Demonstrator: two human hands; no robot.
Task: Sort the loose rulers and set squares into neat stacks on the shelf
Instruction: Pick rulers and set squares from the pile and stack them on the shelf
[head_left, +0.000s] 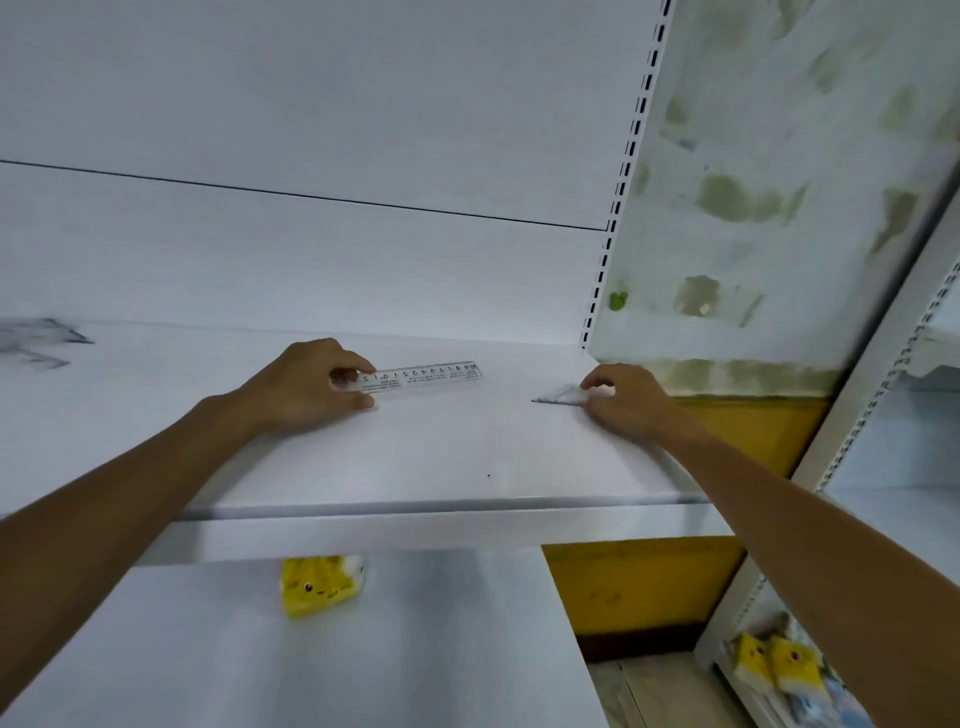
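- On the white shelf (415, 467), left hand (306, 384) pinches one end of a clear ruler (431, 375).
- Right hand (628, 400), well apart, pinches a small clear set square (563, 397).

clear ruler (423, 376), black scale digits seen upside down, small print unreadable

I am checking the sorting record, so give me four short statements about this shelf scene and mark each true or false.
1. The left hand pinches one end of the clear plastic straight ruler. True.
2. The right hand holds a red wooden set square. False: it holds a clear triangular plastic set square.
3. The ruler and the set square are stacked together. False: they are apart, one in each hand, at the white metal shelf.
4. A yellow cartoon-printed packet lies on the level below. True.
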